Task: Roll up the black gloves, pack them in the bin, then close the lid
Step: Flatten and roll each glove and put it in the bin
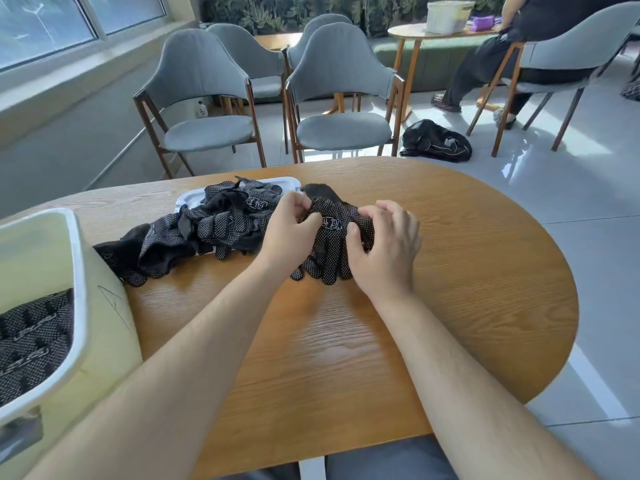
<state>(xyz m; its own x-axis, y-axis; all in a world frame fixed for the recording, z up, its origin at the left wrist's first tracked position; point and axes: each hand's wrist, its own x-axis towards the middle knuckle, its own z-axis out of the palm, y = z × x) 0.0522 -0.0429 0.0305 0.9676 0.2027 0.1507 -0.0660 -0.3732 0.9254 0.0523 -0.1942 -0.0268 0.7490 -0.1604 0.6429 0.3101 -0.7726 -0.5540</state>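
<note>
A black glove with white dots (332,251) lies on the wooden table (450,271), its cuff away from me and its fingers toward me. My left hand (291,233) pinches its left side near the cuff. My right hand (384,251) grips its right side with curled fingers. A pile of more black dotted gloves (207,226) lies to the left, partly on the white lid (291,183). The pale yellow bin (79,289) stands at the near left, open, with rolled gloves (31,341) inside.
Grey chairs (343,98) stand beyond the table's far edge. A black bag (436,142) lies on the floor. A seated person (512,57) is at another table at the back right, which carries a white bin (446,15).
</note>
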